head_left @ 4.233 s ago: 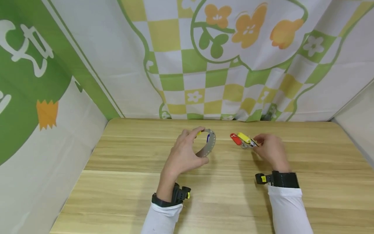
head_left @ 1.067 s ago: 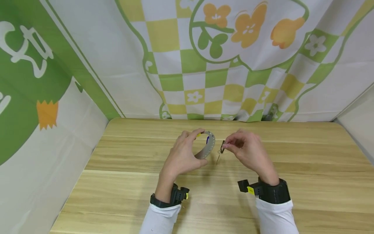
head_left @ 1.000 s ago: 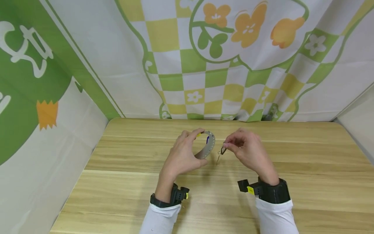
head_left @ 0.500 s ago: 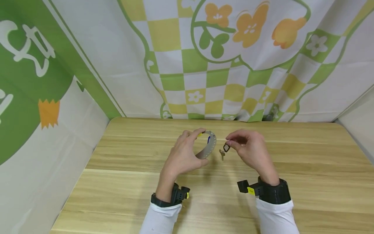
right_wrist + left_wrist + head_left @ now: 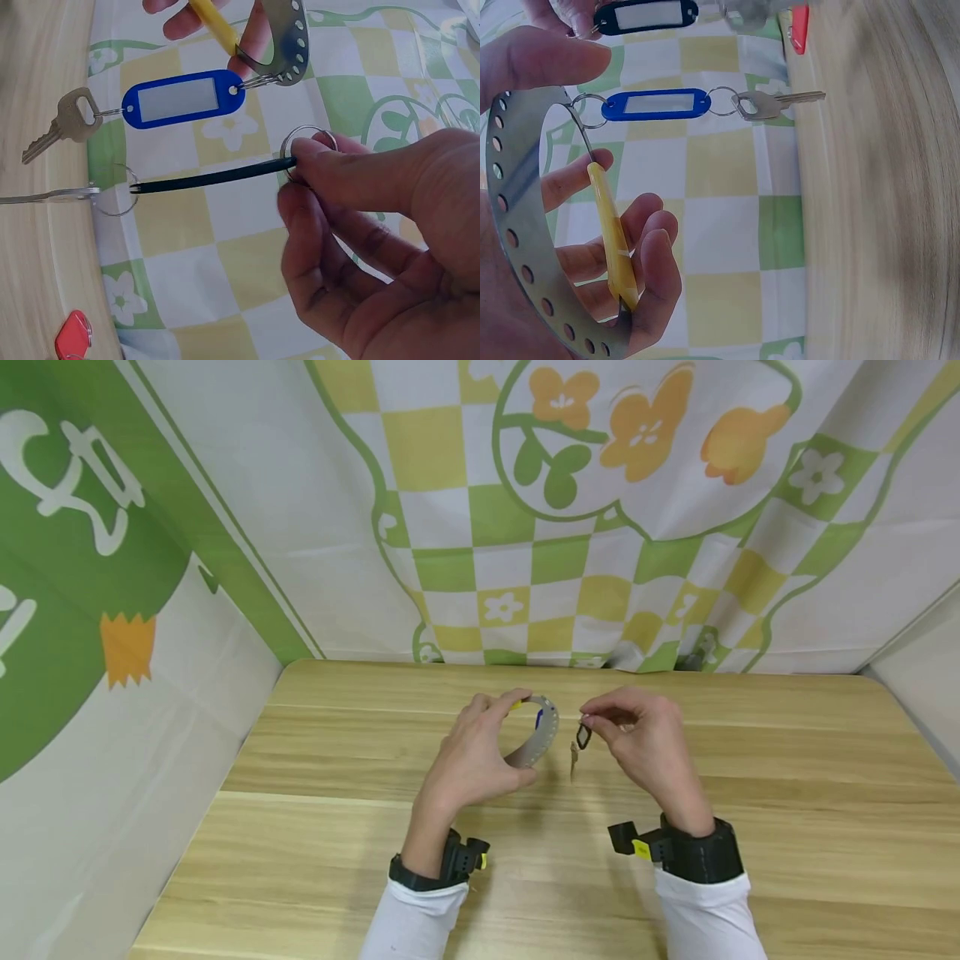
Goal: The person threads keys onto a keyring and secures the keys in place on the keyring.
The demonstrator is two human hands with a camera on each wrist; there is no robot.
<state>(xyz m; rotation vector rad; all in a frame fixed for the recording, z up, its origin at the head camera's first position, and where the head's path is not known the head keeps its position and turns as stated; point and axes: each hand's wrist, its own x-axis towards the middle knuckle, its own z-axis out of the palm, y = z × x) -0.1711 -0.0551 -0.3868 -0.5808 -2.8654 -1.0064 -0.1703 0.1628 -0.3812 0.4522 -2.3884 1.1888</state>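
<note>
My left hand point(image 5: 472, 752) grips a grey metal ring point(image 5: 542, 745) between thumb and fingers. The ring is a flat band with a row of holes and a yellow sleeve point(image 5: 613, 232) on a thinner part. From it hangs a blue key tag point(image 5: 656, 105) with a silver key point(image 5: 761, 105) on a small split ring. Just to the right, my right hand point(image 5: 645, 743) pinches the split ring point(image 5: 306, 126) of a black key tag point(image 5: 210, 178) between thumb and index finger. Another key point(image 5: 574, 758) dangles below that tag, over the table and apart from the metal ring.
A red key tag point(image 5: 71, 337) lies on the wooden table point(image 5: 300, 852), covered by my right hand in the head view. A green, yellow and white checked cloth point(image 5: 555, 560) hangs behind the table's back edge.
My right hand has lifted the black tag with its key from the other tags and brought it left, toward the metal ring. Lately the tag and key have turned. My left hand stays put.
</note>
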